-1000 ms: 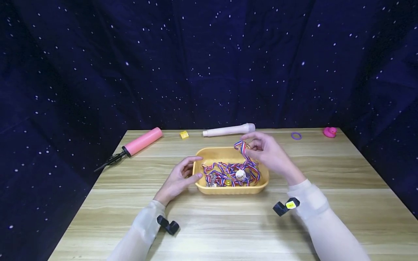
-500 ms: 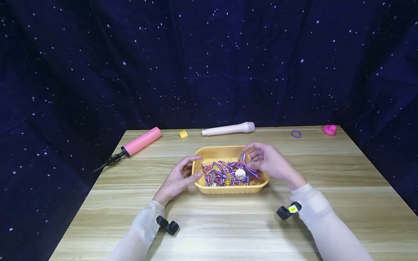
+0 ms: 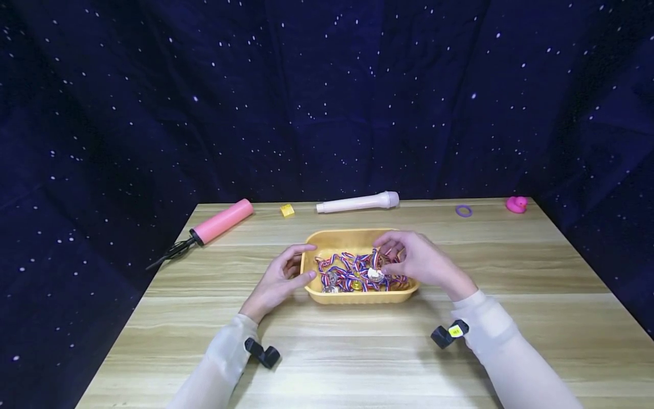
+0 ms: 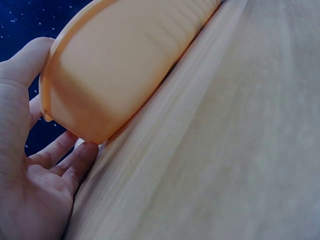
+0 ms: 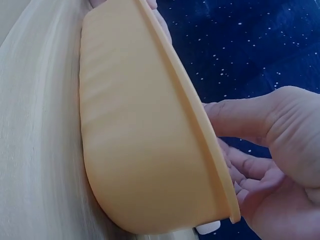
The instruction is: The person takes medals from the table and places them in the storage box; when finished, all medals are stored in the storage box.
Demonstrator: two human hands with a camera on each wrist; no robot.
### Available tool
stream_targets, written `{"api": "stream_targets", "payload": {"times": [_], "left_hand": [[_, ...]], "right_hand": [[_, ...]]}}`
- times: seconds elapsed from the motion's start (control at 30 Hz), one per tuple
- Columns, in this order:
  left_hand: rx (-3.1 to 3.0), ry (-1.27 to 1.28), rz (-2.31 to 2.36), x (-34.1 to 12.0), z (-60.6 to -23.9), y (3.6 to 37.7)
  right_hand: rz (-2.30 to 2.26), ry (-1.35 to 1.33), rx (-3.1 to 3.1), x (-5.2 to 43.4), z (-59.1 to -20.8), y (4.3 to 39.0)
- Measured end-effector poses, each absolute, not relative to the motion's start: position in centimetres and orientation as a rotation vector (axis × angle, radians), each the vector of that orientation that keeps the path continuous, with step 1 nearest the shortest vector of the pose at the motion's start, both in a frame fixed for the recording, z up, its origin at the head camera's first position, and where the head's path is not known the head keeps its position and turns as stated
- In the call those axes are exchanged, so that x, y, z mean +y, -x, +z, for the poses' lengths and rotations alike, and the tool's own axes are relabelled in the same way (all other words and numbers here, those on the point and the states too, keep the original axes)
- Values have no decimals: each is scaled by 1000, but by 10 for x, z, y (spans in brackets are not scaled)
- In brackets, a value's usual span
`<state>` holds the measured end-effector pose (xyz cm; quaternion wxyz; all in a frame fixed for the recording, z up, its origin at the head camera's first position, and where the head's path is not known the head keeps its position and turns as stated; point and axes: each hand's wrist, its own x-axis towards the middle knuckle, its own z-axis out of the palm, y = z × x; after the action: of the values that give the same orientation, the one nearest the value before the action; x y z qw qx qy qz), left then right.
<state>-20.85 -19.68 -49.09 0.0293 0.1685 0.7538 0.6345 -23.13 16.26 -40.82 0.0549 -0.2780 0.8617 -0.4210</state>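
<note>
My left hand [image 3: 276, 281] holds the left end of a yellow plastic basket [image 3: 357, 297]. In the left wrist view its thumb lies on the rim of the basket [image 4: 115, 65], and its other fingers reach the lower edge. Inside lies a tangle of medals on red, white and blue ribbons [image 3: 344, 264], with silver medals [image 3: 375, 275] and a gold medal [image 3: 356, 284] showing. My right hand [image 3: 421, 258] reaches in over the right end, curled fingers and thumb around a ribboned medal. The basket wall [image 5: 140, 125] hides those fingertips in the right wrist view.
Along the far edge of the wooden table [image 3: 347, 358] lie a pink hand pump [image 3: 225, 220], a yellow block [image 3: 287, 210], a pale pink microphone [image 3: 357, 203], a purple ring [image 3: 464, 211] and a pink rubber duck [image 3: 516, 204]. A dark starry curtain [image 3: 327, 102] hangs behind.
My right hand has lowered the ribboned medal from above the basket's far rim down into the basket, among the others. My left hand stays on the basket's left end.
</note>
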Motion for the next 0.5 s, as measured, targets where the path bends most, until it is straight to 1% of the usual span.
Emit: {"api": "stream_targets", "payload": {"times": [0.3, 0.5], "left_hand": [[2300, -528, 1960, -197, -490, 210], [2267, -558, 2021, -201, -477, 207]], "right_hand": [[-1349, 819, 2694, 170, -402, 231], [-1360, 790, 2800, 173, -398, 231]]}}
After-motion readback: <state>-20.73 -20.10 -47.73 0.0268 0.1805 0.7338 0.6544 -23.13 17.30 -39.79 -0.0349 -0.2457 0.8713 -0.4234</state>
